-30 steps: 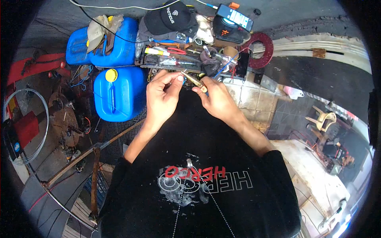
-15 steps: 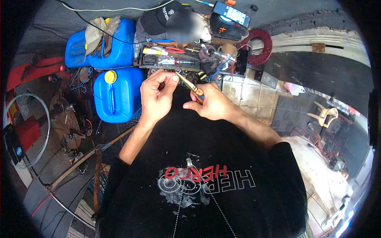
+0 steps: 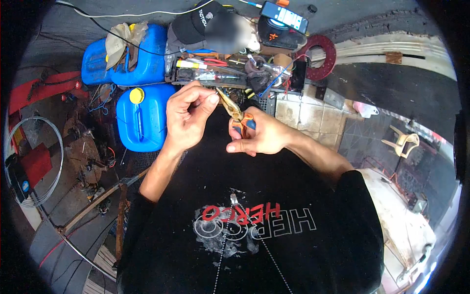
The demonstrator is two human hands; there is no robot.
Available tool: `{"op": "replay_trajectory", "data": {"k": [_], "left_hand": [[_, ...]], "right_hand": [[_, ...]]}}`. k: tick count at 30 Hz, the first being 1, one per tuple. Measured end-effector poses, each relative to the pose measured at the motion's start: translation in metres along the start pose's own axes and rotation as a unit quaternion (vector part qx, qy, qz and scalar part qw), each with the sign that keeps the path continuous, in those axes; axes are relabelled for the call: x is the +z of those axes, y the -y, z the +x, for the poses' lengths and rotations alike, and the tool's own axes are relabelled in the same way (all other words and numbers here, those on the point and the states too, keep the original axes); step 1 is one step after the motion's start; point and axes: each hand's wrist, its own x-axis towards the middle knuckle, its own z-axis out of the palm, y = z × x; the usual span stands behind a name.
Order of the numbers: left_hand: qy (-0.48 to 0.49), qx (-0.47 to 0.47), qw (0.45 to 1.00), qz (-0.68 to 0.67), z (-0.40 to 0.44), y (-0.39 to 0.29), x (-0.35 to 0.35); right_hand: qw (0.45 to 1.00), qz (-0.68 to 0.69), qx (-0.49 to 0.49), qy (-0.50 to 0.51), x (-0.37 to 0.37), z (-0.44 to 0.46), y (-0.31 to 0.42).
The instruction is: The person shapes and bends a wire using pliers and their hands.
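Observation:
My right hand (image 3: 259, 131) is wrapped round the orange and blue handles of long-nose pliers (image 3: 229, 104). Their metal jaws point up and left, with the tip close to the fingertips of my left hand (image 3: 188, 115). That hand is closed in a pinch of thumb and forefinger. Something small and dark shows at the pinch beside the plier tip, too small to name. Both hands are held up in front of my black shirt (image 3: 303, 181), just short of the tool tray (image 3: 169, 73).
Blue jerrycans (image 3: 159, 117) stand at the left, one with a yellow cap. Beyond the tray lie a black cap (image 3: 191, 29), a phone (image 3: 284, 17) and a dark red ring (image 3: 329, 59). A coil of wire (image 3: 58, 142) hangs far left; a chair (image 3: 404, 141) stands far right.
The plier handles have spread and the jaws have turned to point more upward. My left hand has shifted slightly left, still pinching.

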Motion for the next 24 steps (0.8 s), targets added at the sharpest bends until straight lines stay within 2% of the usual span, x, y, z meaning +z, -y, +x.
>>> {"op": "replay_trajectory", "data": {"k": [5, 10, 21, 22, 24], "left_hand": [[0.003, 0.029, 1.000, 0.008, 0.004, 0.001, -0.002], [-0.048, 0.080, 0.995, 0.018, 0.002, 0.006, 0.002], [-0.011, 0.071, 0.997, -0.042, 0.005, 0.017, -0.003], [-0.007, 0.070, 0.996, -0.062, 0.005, 0.017, -0.003], [-0.006, 0.077, 0.995, -0.063, 0.006, 0.015, -0.004]], "right_hand": [[0.998, 0.044, -0.025, 0.047, -0.001, 0.001, 0.001], [0.998, 0.043, -0.012, 0.042, -0.003, -0.002, 0.003], [0.986, 0.052, -0.019, 0.156, -0.007, 0.000, -0.002], [0.974, 0.133, 0.005, 0.185, -0.008, -0.002, 0.003], [0.954, 0.210, 0.030, 0.212, -0.008, -0.003, 0.006]]}}
